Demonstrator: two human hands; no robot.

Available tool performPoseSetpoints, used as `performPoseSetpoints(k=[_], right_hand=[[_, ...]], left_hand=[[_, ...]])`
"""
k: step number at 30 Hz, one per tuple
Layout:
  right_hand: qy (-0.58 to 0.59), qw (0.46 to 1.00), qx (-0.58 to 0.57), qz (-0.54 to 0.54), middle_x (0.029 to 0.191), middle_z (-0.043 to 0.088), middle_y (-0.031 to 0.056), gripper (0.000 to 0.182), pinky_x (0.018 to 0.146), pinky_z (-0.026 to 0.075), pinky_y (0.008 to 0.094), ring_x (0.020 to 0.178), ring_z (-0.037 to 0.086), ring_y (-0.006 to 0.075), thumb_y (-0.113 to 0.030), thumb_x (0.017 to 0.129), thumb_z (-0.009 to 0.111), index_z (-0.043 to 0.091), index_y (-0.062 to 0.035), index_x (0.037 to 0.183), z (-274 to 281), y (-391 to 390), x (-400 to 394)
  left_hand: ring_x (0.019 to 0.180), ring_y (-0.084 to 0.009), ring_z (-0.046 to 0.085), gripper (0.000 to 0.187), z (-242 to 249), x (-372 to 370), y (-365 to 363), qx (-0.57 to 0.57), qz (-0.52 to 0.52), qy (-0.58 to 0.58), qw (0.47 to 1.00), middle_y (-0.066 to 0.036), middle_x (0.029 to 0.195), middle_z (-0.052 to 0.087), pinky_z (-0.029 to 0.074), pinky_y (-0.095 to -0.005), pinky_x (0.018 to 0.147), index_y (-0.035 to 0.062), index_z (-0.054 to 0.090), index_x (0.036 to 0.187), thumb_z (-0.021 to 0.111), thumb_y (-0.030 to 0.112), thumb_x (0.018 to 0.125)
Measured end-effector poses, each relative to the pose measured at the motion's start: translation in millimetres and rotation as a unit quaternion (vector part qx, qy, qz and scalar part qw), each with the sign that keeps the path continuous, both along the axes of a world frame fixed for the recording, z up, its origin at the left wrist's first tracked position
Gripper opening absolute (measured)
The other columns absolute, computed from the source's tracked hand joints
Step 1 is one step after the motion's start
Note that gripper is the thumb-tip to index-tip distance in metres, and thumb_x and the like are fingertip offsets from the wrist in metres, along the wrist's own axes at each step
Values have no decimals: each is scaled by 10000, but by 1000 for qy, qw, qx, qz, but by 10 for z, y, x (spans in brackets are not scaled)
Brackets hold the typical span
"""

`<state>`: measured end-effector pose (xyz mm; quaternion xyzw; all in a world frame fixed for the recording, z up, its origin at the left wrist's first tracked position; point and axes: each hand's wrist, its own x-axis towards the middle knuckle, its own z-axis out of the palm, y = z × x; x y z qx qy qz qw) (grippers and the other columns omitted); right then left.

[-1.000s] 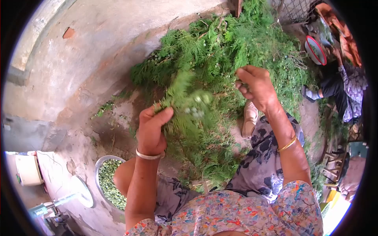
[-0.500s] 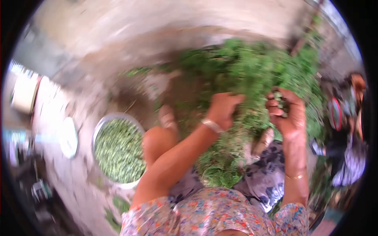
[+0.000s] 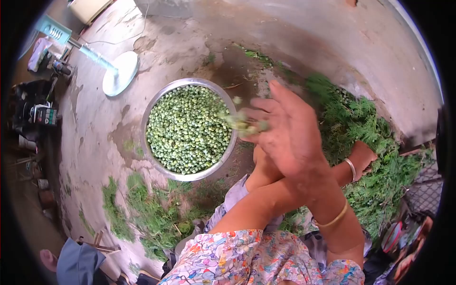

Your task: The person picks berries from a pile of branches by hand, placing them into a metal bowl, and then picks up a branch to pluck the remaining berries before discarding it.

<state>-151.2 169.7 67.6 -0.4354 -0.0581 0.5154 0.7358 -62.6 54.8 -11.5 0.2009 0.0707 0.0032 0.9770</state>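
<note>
A round metal bowl stands on the ground, filled with small round green pieces. Just right of its rim is my right hand, with a gold-coloured bangle at the wrist. Its fingers are spread, and several green pieces, blurred by motion, are in the air between them and the bowl. My left hand, a silver-coloured bangle at its wrist, lies against the leafy green plants at the right. Its fingers look curled together; what they hold is hidden. My right forearm crosses over my left arm.
A pale standing fan is at the upper left. More green sprigs lie on the ground below the bowl. A person in dark blue-grey shows at the lower left. A wall runs along the top right.
The view has swung left, towards the bowl. My right hand has gone from the plants to the bowl's edge, and its closed fingers have opened, releasing green pieces. My left hand remains by the plants.
</note>
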Motion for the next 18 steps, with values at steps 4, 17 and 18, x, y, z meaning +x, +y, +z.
performPoseSetpoints(k=[4, 17, 18], right_hand=[[22, 996, -19, 81, 1320, 251, 419, 1033, 1040, 265, 531, 1288, 266, 457, -524, 816, 603, 95, 207, 1341, -114, 273, -108], [-395, 858, -117, -307, 903, 659, 143, 222, 738, 525, 301, 832, 639, 209, -124, 902, 567, 588, 67, 1012, 176, -1900, 733], [-413, 815, -164, -372, 876, 661, 111, 179, 718, 513, 274, 789, 624, 165, -94, 891, 581, 607, 59, 980, 87, -2148, 786]], left_hand=[[654, -150, 579, 114, 12, -44, 82, -11, 3, -9, 1000, -30, 706, 585, 458, -300, 559, -6, 612, 806, 630, 7, 694], [696, -162, 608, 229, -119, 229, 26, 63, -92, -142, 984, -24, 743, 610, 484, -293, 608, -7, 619, 865, 638, -43, 639], [731, -167, 620, 249, -213, 287, -56, 292, -11, -206, 934, -28, 780, 628, 493, -298, 631, -7, 620, 892, 611, -50, 647]])
